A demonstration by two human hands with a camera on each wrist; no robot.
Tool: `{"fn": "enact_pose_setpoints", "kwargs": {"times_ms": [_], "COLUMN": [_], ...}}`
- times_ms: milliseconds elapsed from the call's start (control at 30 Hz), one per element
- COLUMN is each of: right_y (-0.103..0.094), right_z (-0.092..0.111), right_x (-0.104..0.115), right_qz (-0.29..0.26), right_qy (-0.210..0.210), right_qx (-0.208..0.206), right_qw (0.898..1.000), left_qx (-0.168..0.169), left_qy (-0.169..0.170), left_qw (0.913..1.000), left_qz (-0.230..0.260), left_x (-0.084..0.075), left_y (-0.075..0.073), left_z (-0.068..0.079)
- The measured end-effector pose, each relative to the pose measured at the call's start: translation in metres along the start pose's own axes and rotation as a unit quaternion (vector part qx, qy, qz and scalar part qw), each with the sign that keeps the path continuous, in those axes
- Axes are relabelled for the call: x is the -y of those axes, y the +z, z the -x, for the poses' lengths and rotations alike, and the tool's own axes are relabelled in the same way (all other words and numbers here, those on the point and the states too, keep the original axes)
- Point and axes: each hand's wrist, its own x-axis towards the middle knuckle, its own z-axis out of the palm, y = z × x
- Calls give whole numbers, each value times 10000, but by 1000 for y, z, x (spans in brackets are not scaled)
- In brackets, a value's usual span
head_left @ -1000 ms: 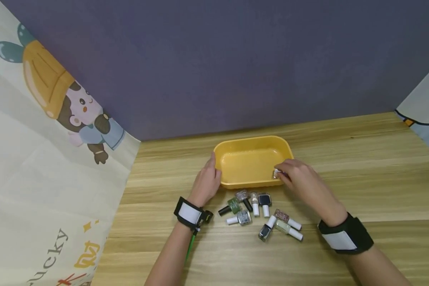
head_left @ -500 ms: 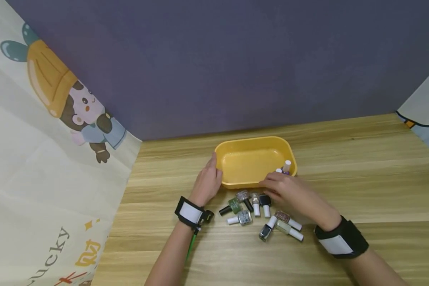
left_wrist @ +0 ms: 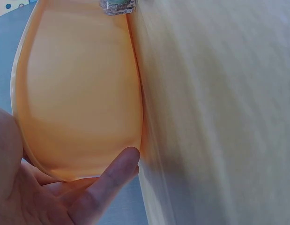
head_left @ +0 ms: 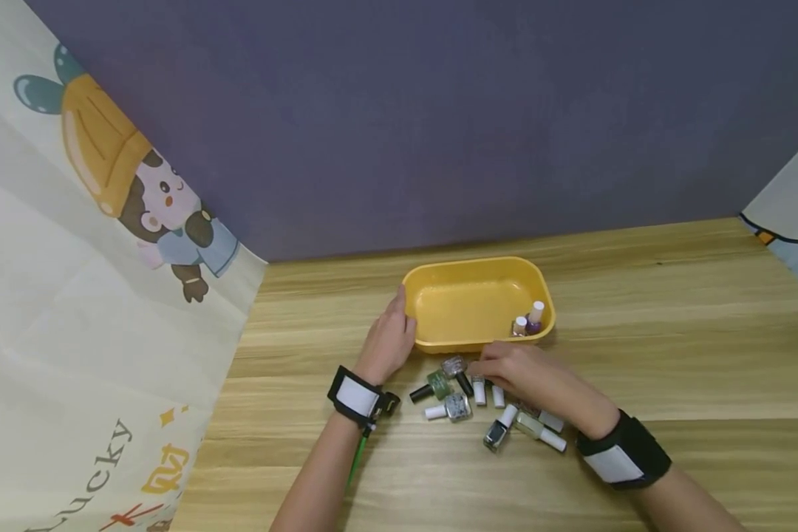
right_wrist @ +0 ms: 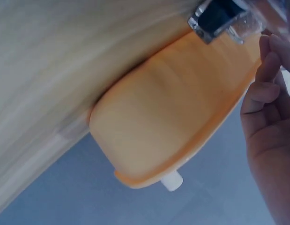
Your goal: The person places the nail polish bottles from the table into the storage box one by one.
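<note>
Before a blue-grey wall (head_left: 425,133), wood-grain table (head_left: 658,325); yellow tray (head_left: 465,295), small bottles (head_left: 459,407)

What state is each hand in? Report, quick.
Left hand: holding the yellow tray by its left end.
Right hand: at the bottles; cannot tell whether it grips one.

The left hand (head_left: 387,341) is bare; just behind it a broad black band (head_left: 336,379) wraps the wrist, with a pale, nearly white rectangular patch (head_left: 357,397) set over the back of it; on the thumb side of that hand the band carries a small, dark, rounded module (head_left: 391,403), and a thin bright-green cord (head_left: 357,458) runs from near it, away from the fingers; the right hand (head_left: 532,373) is bare too; behind it sits another wide black band (head_left: 646,443), its whitish four-sided patch (head_left: 614,464) lying toward the thumb side; both forearms are bare.
</note>
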Motion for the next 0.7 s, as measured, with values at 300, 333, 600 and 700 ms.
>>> {"fn": "enact_pose_setpoints", "kwargs": {"times_ms": [300, 333, 600, 700], "right_y": [7, 8, 16, 17], "right_z": [0, 0, -1, -2], "right_x": [3, 3, 2, 3], "right_qz": [-27, -44, -21, 91], "right_qy": [-63, -42, 14, -44], "right_qx": [282, 316, 431, 405], "right_qw": [9996, 9995, 9991, 9991], "left_qx": [17, 19, 19, 12], "left_qy": [4, 8, 52, 34], "left_qw": [10000, 10000, 10000, 10000], "left_qz": [-40, -56, -79, -78], "left_x": [-1, -1, -1, -1], "left_y": [0, 0, 0, 0], "left_z": [-1, -1, -1, 0]}}
